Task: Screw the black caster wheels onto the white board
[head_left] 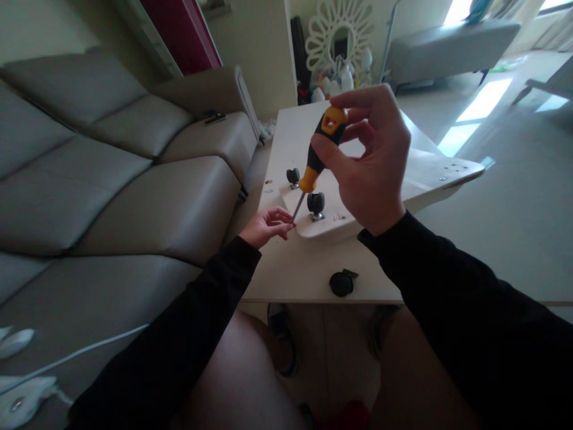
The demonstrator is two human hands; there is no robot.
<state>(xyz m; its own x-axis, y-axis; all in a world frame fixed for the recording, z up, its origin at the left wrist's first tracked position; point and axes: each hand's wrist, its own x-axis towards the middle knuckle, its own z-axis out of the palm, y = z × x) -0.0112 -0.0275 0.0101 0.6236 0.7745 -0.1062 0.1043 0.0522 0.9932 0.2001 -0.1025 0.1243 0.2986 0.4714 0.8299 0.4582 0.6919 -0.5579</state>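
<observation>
My right hand [373, 155] is closed around the handle of a yellow and black screwdriver [319, 146], which slants down to the left. Its metal tip meets the fingers of my left hand [268, 226], which pinch together there; whatever small thing they hold at the tip is too small to make out. Beside the tip lies a white panel [371, 206] with a rounded corner. On it stand a black caster [316, 203] on a metal plate and another black caster [293, 175] farther back. A loose black caster [342, 284] lies nearer me.
The panel rests on a white table [286, 275], whose front edge is close to my knees. A grey sofa [179, 209] runs along the left, with a dark object [215, 117] on its seat. Behind the table stands a white-framed mirror [341, 40]. A white cable [89, 352] crosses the lower left.
</observation>
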